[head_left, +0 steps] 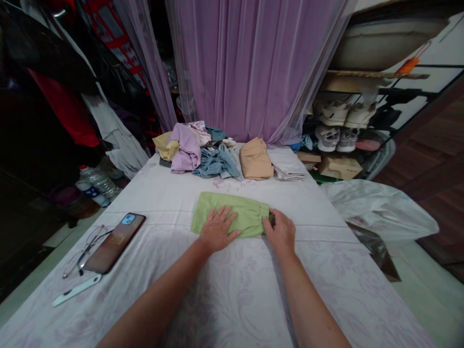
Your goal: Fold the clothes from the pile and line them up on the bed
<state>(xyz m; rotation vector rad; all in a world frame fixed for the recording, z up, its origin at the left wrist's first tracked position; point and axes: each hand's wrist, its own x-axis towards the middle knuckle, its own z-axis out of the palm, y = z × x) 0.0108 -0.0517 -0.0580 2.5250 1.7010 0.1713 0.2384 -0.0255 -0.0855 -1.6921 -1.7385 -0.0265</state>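
Observation:
Folded green pants (250,212) with a gathered elastic waistband at the right end lie flat across the middle of the bed. My left hand (218,229) rests palm down on their left half, fingers spread. At the waistband end, my right hand (282,232) has its thumb on top of the edge and its fingers curled around the far side, gripping it. A small dark patch shows between thumb and fingers there. Behind the pants sit folded tan pants (255,158), a folded whitish garment (288,164) and a loose heap of clothes (186,150).
On the bed's left side lie a phone (115,244), eyeglasses (87,249) and a pale folding-knife-like object (77,290). A purple curtain (250,63) hangs behind. Shoes (331,137) stand on a rack at right, above a plastic bag (380,208). Bottles (97,183) stand at left.

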